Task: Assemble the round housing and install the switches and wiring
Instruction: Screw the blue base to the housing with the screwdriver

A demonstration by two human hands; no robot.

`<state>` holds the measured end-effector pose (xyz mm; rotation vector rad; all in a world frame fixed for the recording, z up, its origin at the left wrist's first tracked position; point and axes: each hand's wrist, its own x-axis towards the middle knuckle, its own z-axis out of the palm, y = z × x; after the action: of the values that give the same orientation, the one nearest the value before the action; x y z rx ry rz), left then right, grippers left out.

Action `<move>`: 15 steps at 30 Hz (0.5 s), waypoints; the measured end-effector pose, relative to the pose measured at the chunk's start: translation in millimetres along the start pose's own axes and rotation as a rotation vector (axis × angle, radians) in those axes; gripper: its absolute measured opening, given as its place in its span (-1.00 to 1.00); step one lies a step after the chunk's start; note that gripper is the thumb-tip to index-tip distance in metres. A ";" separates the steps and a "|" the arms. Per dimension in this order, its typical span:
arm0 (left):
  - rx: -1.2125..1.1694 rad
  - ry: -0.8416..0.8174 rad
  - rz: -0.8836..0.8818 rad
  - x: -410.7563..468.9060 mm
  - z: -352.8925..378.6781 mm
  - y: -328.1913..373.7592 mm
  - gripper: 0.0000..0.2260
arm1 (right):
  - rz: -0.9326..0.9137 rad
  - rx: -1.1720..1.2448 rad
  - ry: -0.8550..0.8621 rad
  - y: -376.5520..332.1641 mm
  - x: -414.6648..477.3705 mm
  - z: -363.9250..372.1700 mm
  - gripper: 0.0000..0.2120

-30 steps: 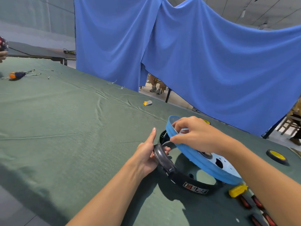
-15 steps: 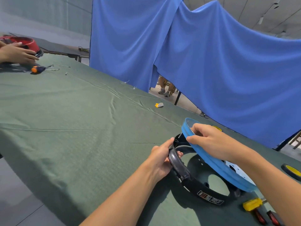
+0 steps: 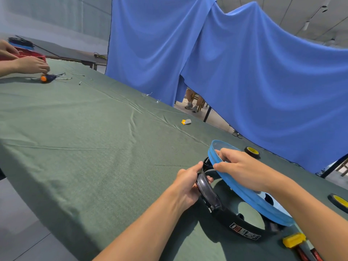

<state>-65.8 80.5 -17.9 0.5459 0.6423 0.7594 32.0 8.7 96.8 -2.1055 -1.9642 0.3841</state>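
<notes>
Left hand (image 3: 185,182) — now around black ring (image 3: 224,216)

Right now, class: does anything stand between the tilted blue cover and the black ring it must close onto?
Only the left hand: its fingers curl over the rim of the black ring, under the raised edge of the blue cover held by the right hand. Nothing else shows between them.

A black housing ring (image 3: 224,216) lies flat at the near right, its label facing near. A blue round cover (image 3: 250,200) leans tilted over it, far-left edge raised.
</notes>
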 end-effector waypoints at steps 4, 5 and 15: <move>-0.023 -0.003 0.006 -0.8 0.3 -0.4 -0.63 | 0.003 0.022 -0.042 -5.4 -2.4 1.6 -0.76; -0.019 -0.007 0.005 -0.8 -0.2 -0.6 -0.64 | 0.003 0.016 -0.046 -6.7 -3.1 1.4 -0.75; 0.029 -0.016 0.005 -0.2 -0.6 -0.5 -0.59 | 0.003 -0.019 -0.014 -0.9 -2.8 -4.6 -0.73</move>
<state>-66.1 80.2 -18.5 0.5795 0.6382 0.7503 32.5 6.1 101.6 -2.1225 -1.9803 0.3834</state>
